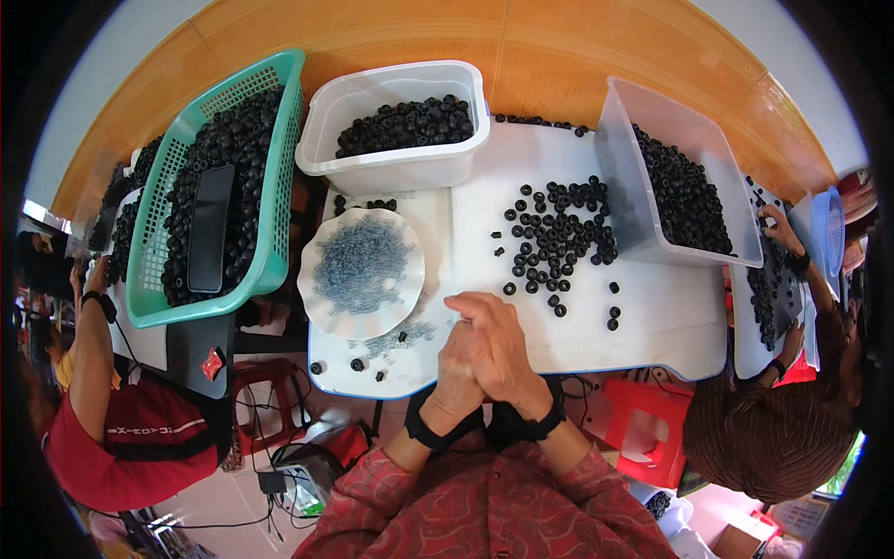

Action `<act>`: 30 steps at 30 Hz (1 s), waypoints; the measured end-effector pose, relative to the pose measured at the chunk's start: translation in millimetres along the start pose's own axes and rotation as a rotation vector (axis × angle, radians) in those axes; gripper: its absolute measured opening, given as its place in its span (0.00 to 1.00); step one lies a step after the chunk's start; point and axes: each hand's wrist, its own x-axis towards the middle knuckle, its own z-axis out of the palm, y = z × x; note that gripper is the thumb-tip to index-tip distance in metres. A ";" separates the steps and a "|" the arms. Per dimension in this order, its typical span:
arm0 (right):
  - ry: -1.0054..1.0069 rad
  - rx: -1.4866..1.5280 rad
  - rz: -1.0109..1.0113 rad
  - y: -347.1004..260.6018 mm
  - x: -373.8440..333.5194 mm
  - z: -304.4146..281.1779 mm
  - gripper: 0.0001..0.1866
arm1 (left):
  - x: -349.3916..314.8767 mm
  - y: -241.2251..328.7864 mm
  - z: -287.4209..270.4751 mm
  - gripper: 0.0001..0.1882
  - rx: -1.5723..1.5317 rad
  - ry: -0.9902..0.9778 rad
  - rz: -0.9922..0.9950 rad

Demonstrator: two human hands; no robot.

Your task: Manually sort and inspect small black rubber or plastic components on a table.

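My left hand [456, 368] and my right hand [501, 340] are pressed together above the table's front edge. The fingers of both are closed against each other, and whatever lies between them, if anything, is hidden. Left of them stands a white scalloped plate [410, 289] heaped with tiny translucent grey-blue pieces [358, 265]. More of these tiny pieces are spilled beside the plate, near my left hand. To the right of my hands, loose black ring-shaped pieces [559, 233] are spread over the white tabletop [652, 317].
A white tub [391, 172] and a clear bin [638, 224] hold black pieces at the back. At left, a green basket [279, 233] holds more, with a phone [210, 228] on top. People work at both sides. A red stool [643, 429] stands below the table.
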 end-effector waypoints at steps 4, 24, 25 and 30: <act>-0.090 0.081 0.082 -1.9 1.5 -5.1 0.16 | -2.2 -0.2 2.4 0.15 0.086 -0.014 0.017; 0.270 0.345 0.372 15.9 -63.4 -13.0 0.15 | 1.8 4.2 -21.7 0.08 -0.447 0.005 -0.293; 0.236 0.280 0.348 13.9 -62.1 -15.1 0.15 | 1.0 3.0 -23.3 0.08 -0.596 -0.015 -0.402; 0.194 0.197 0.267 5.7 -55.0 -18.1 0.14 | -4.2 -3.8 -25.9 0.08 -0.783 0.002 -0.447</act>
